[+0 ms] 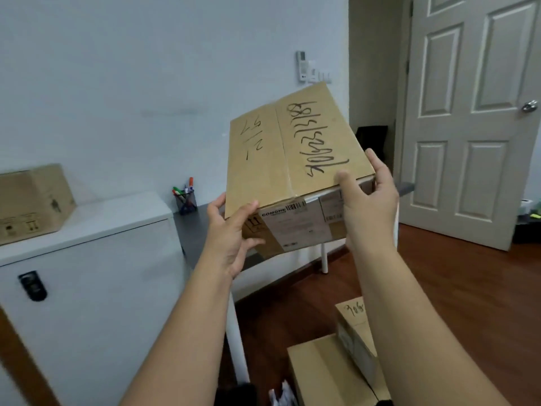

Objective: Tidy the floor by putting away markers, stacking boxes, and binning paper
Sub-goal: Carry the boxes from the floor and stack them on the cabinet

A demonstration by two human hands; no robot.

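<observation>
I hold a taped cardboard box (292, 159) with black handwriting on top, up in the air over the grey desk (196, 230). My left hand (231, 232) grips its near left corner and my right hand (369, 197) grips its near right corner. A mesh cup of markers (186, 200) stands at the desk's back left. On the floor below lie a flat cardboard box (325, 373) and a smaller box (355, 335) resting on it. Crumpled white paper (281, 394) shows at the bottom edge.
A white cabinet (87, 276) stands at the left with another cardboard box (32, 200) on top. A white door (474, 118) is at the right, with a wooden floor (456, 288) before it. White desk legs (237, 341) stand in front of me.
</observation>
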